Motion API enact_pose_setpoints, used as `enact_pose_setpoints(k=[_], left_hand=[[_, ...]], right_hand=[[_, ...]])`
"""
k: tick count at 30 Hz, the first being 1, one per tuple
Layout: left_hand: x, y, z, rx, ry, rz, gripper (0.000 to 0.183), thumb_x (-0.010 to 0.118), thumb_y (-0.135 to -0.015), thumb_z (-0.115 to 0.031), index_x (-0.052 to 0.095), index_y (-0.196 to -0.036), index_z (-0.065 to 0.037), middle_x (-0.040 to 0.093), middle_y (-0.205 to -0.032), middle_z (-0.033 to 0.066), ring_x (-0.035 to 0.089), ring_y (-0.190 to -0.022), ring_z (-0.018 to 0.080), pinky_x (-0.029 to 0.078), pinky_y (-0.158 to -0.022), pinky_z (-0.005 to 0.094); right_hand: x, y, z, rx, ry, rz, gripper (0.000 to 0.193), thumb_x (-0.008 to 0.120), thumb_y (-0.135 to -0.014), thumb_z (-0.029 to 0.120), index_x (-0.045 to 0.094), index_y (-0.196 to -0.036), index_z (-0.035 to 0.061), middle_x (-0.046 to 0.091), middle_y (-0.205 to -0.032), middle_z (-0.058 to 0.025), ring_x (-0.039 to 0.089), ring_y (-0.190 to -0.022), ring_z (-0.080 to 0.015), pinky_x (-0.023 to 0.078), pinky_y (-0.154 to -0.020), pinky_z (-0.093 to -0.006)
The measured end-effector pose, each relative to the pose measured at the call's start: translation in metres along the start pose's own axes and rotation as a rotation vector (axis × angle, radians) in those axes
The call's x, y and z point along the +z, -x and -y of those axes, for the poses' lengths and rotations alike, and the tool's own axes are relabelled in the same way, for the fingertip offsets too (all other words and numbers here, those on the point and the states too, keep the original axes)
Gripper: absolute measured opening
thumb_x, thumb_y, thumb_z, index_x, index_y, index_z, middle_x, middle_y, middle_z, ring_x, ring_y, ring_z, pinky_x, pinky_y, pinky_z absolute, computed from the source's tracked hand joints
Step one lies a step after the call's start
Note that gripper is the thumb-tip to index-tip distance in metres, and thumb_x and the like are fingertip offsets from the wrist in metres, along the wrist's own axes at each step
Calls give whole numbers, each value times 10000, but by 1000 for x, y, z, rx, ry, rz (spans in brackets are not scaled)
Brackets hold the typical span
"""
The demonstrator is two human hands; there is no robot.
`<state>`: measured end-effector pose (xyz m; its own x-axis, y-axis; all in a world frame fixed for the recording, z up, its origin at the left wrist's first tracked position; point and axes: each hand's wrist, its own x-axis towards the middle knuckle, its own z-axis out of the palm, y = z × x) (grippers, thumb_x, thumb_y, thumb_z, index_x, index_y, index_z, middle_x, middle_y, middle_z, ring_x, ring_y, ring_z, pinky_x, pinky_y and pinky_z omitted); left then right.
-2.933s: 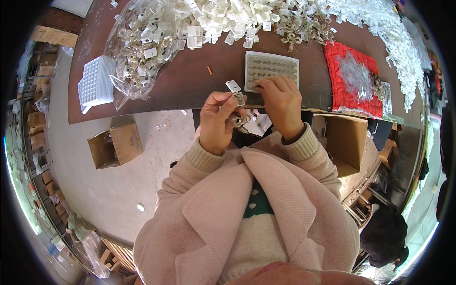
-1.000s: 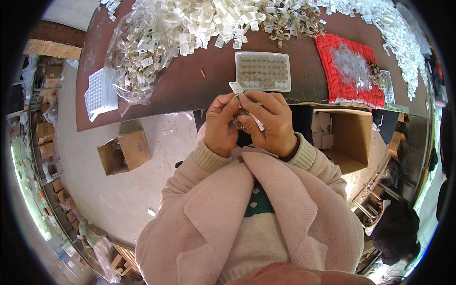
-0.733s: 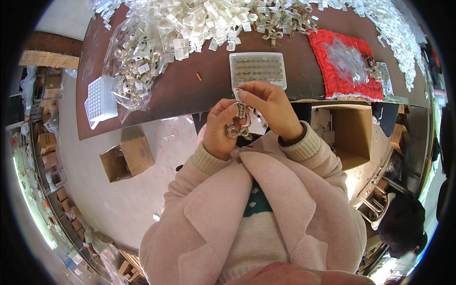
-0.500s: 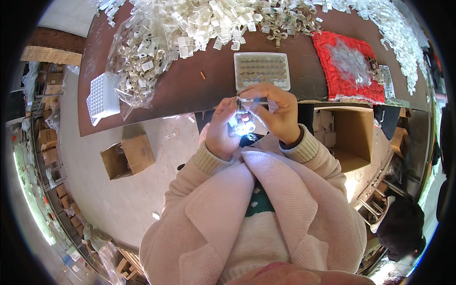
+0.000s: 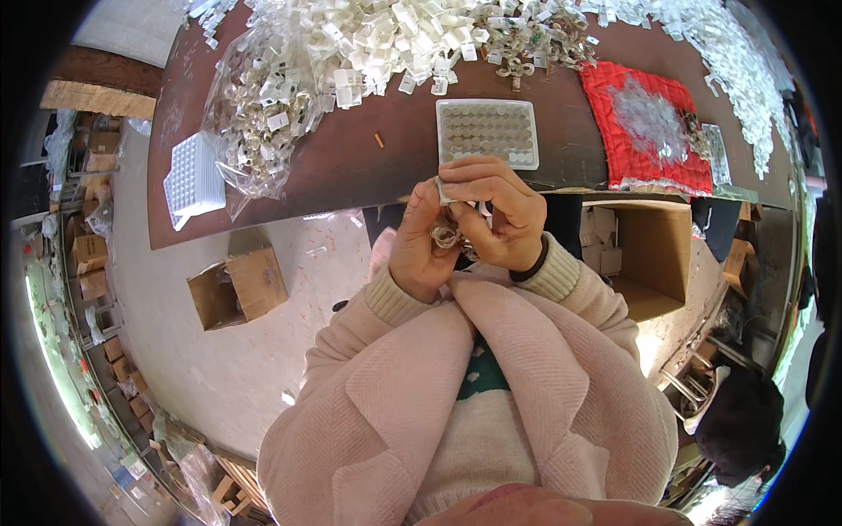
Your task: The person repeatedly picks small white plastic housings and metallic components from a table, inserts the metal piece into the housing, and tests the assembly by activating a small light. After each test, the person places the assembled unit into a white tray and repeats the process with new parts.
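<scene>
My left hand (image 5: 414,250) and my right hand (image 5: 507,219) meet in front of my chest, just off the near edge of the table. Between their fingertips they pinch a small white plastic case (image 5: 445,189). Under it, partly behind my fingers, hangs a looped bundle of thin wire string lights (image 5: 445,235), showing no glow. The fingers hide where case and wire join. Beyond my hands, a clear tray (image 5: 488,103) filled with rows of round, flat, coin-like discs lies on the brown table (image 5: 351,167).
White plastic cases (image 5: 386,44) are heaped at the back, beside a clear bag (image 5: 263,131) of wire bundles. Stacked white trays (image 5: 195,180) stand at left. A red cloth (image 5: 605,105) bears clear bits. Cardboard boxes (image 5: 254,285) sit below; a person in black (image 5: 741,421) is at lower right.
The bright white glow in the bundle at my hands has gone out. My right fingers have closed further over the white case, and both hands stay close together.
</scene>
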<state>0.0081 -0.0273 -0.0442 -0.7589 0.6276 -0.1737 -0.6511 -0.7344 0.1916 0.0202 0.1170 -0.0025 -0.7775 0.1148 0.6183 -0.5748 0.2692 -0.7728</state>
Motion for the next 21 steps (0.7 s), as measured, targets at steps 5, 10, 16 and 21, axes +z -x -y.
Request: enact_pose_setpoints(k=[5,10,16,21], left_hand=[[5,9,-1,50,-229,-69,405,623,-1003,-349,527,-1301,-93,598,-1212,46,602,-1089,175,530,-904,346],[2,-3,3,34,-207,-175,265,597,-1015,-299,600,-1198,-107,655,-1079,15,620,-962,104,514,-762,245],[11,-11,9,-16,-359,-324,302,645,-991,-333,623,-1092,-49,575,-797,15,426,-549,26,334,-433,173],[19,-15,17,17,-451,-344,304,608,-1013,-324,607,-1111,-36,528,-829,15,325,-534,23,254,-403,166]], right_hand=[[-7,0,-3,-108,81,83,257,705,-824,-24,710,-1074,37,707,-1153,-151,675,-1093,-327,531,-911,-396],[-32,17,0,-114,214,194,465,717,-822,44,664,-1283,47,623,-1340,-191,625,-1168,-349,491,-983,-418],[-106,40,-15,196,606,-142,208,703,-859,-12,736,-1062,18,736,-1034,-148,704,-952,-294,549,-845,-364],[-192,39,-56,270,1007,-414,184,709,-876,18,744,-1057,31,695,-954,-138,680,-802,-273,545,-710,-336]])
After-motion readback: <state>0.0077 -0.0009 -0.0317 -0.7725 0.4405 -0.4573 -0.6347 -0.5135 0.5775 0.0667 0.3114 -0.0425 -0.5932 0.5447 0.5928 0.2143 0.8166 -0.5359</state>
